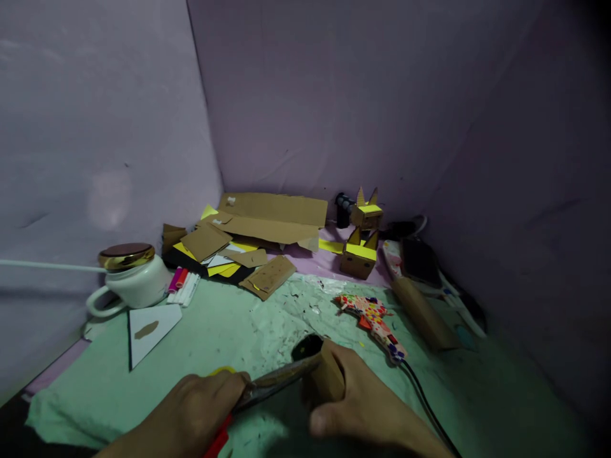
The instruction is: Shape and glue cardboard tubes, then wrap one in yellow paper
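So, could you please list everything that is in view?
Mug: one, white, left
Lid: one, brown-gold, atop mug
Stick: one, white, far left
Markers: several, white, pink, red, beside mug
Triangle: one, white, near mug
Sheets: many, brown, yellow, white, black, back
Eared boxes: two, brown-yellow, back right
Cylinder: one, black, by rear box
Glue-gun-like tool: one, multicoloured, right
Cord: one, black, from tool
Roll: one, brown, right
Flat object: one, dark, back right
Scissors: one, red-yellow handles, left hand
Cardboard piece: one, brown, right hand
Cover: one, green, beneath
Sheeting: lilac, all round
Left hand: one, bare, lower left
Right hand: one, bare, lower right
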The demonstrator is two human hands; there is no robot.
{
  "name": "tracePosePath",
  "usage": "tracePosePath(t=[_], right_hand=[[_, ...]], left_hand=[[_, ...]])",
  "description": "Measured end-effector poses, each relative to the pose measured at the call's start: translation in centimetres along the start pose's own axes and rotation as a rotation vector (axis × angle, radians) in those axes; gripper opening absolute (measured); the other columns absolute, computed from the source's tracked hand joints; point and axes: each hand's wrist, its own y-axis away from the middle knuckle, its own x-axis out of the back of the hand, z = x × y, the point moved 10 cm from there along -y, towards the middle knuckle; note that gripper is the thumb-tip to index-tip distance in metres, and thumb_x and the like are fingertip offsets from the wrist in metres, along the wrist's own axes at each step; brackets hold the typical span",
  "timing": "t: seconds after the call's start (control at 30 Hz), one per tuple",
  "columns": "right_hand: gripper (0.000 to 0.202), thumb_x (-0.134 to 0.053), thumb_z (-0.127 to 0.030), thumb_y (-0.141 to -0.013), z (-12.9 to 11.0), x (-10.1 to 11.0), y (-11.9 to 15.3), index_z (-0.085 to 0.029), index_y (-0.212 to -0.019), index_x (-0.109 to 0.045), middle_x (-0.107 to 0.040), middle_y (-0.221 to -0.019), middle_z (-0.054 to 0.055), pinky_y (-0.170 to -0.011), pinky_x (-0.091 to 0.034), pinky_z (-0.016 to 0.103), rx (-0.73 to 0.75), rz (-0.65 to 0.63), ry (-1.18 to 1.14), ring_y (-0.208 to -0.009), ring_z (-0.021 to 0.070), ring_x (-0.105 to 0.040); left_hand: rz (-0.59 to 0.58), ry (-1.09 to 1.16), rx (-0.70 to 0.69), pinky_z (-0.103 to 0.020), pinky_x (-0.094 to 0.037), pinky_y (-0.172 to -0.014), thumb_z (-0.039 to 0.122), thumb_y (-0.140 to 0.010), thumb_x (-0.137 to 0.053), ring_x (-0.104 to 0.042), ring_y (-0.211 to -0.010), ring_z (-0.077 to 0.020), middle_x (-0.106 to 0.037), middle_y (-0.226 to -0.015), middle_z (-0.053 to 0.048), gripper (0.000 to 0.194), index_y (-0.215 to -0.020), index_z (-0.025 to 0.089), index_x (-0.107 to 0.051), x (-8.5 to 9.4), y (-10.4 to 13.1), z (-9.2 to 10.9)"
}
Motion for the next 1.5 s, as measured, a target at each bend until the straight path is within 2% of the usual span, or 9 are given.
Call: tracePosePath(t=[0.03,0.1,0.27,0.47,0.83,1.03,1.23,1.37,1.5], right_hand=[[0.031,-0.079,-0.033,-0.058,0.1,-0.7,0.1,-0.021,-0.08,-0.06,-0.057,-0.065,-0.006,-0.051,-0.038,0.02,-0.025,-0.075,-0.117,-0.058,0.0114,-0.049],[0.024,-0.074,-0.024,-0.06,0.6,-1.2,0.1,-0.02,-0.075,-0.056,-0.051,-0.063,-0.007,-0.05,-0.035,0.02,-0.071,-0.076,-0.2,-0.056,0.01,-0.044],[0.019,-0.062,-0.012,-0.062,1.6,-1.2,-0.3,-0.019,-0.077,-0.055,-0.056,-0.068,-0.004,-0.053,-0.039,0.022,-0.056,0.058,-0.055,-0.06,0.0122,-0.048],[0.019,-0.061,-0.009,-0.061,1.7,-1.1,-0.3,-0.02,-0.075,-0.054,-0.055,-0.067,-0.004,-0.049,-0.037,0.021,-0.055,0.049,-0.016,-0.058,0.0116,-0.046],[0.019,-0.058,-0.009,-0.058,1.7,-0.1,-0.2,-0.022,-0.069,-0.049,-0.054,-0.062,-0.004,-0.048,-0.034,0.022,-0.084,0.165,0.194,-0.054,0.0124,-0.048],[0.015,-0.058,-0.016,-0.064,1.6,0.9,-0.1,-0.023,-0.07,-0.046,-0.056,-0.06,-0.003,-0.051,-0.033,0.024,-0.082,0.284,0.352,-0.054,0.0144,-0.049],[0.018,-0.058,-0.014,-0.066,1.9,0.8,-0.1,-0.023,-0.078,-0.049,-0.061,-0.062,-0.002,-0.051,-0.034,0.024,-0.099,0.328,0.45,-0.054,0.0158,-0.054],[0.022,-0.058,-0.013,-0.066,1.9,0.8,-0.1,-0.023,-0.084,-0.052,-0.065,-0.067,0.0,-0.053,-0.037,0.025,-0.117,0.337,0.462,-0.057,0.0182,-0.058],[0.024,-0.058,-0.014,-0.066,1.9,0.7,-0.1,-0.022,-0.088,-0.053,-0.066,-0.068,0.001,-0.055,-0.037,0.026,-0.122,0.346,0.486,-0.059,0.0199,-0.06]], left_hand=[[-0.002,-0.006,-0.01,-0.025,-0.038,-0.053,0.008,-0.082,-0.038,-0.059,-0.061,-0.0157,-0.061,-0.074,0.001,0.025,-0.099,0.024,-0.043,0.0,0.0,0.1],[-0.007,-0.019,-0.006,-0.025,-0.041,-0.058,0.007,-0.082,-0.039,-0.06,-0.067,-0.0166,-0.062,-0.078,0.0,0.027,-0.102,0.024,-0.044,-0.1,-0.1,0.1],[-0.068,-0.086,0.034,-0.024,-0.043,-0.058,0.001,-0.075,-0.037,-0.059,-0.068,-0.0166,-0.063,-0.079,0.0,0.031,-0.093,0.024,-0.048,-0.7,-0.3,0.1],[0.047,-0.27,-0.03,-0.024,-0.047,-0.064,-0.001,-0.079,-0.037,-0.06,-0.066,-0.0164,-0.063,-0.076,0.001,0.033,-0.099,0.023,-0.048,0.8,-0.4,0.7],[0.031,-0.169,0.047,-0.026,-0.041,-0.059,0.001,-0.072,-0.036,-0.06,-0.063,-0.0172,-0.065,-0.074,0.001,0.034,-0.093,0.024,-0.049,-0.9,0.9,0.0],[0.121,-0.191,0.021,-0.028,-0.037,-0.055,0.002,-0.073,-0.034,-0.056,-0.057,-0.0185,-0.061,-0.069,0.001,0.032,-0.093,0.024,-0.047,-0.9,0.9,0.1],[0.019,-0.285,0.114,-0.027,-0.036,-0.053,0.003,-0.073,-0.034,-0.054,-0.058,-0.0185,-0.061,-0.071,-0.004,0.035,-0.097,0.02,-0.054,-2.3,0.9,-0.7],[0.051,-0.278,0.097,-0.026,-0.037,-0.053,0.003,-0.072,-0.034,-0.055,-0.059,-0.0186,-0.063,-0.073,-0.005,0.04,-0.1,0.02,-0.057,-1.7,1.0,-0.5],[-0.009,-0.205,0.16,-0.028,-0.044,-0.06,0.004,-0.074,-0.034,-0.062,-0.068,-0.0208,-0.069,-0.078,-0.005,0.043,-0.104,0.019,-0.06,-1.6,1.0,-0.7]])
